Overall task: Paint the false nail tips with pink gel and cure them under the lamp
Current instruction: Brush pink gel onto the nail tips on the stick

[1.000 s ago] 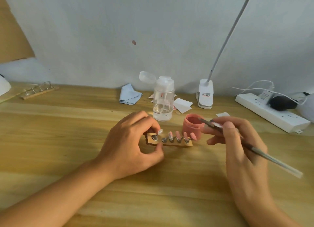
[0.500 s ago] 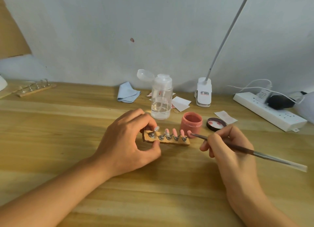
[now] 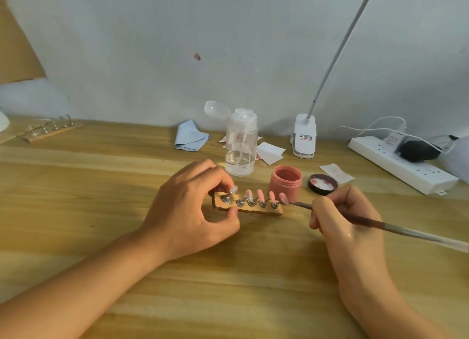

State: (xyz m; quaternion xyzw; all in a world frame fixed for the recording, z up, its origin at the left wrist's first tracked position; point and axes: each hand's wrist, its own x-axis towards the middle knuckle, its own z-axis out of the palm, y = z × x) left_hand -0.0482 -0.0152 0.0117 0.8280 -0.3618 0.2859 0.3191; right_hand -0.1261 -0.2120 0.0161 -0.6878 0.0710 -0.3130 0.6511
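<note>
Head view shows the left hand (image 3: 193,206) pinching the left end of a small wooden nail-tip holder block (image 3: 250,210) on the wooden bench (image 3: 101,211). Five false nail tips (image 3: 260,194) stand on it, the rightmost ones pink. Right hand (image 3: 342,216), just right of the block, grips a thin grey gel brush (image 3: 375,223), bristles touching the rightmost tip. An open pink gel jar (image 3: 285,183) stands just behind the block's right end.

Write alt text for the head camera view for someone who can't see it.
A person's right hand touches a thin brush to the rightmost pink nail tip on a small wooden holder, which the left hand steadies. An open pink gel jar and a clear pump bottle stand behind on the wooden table.
</note>
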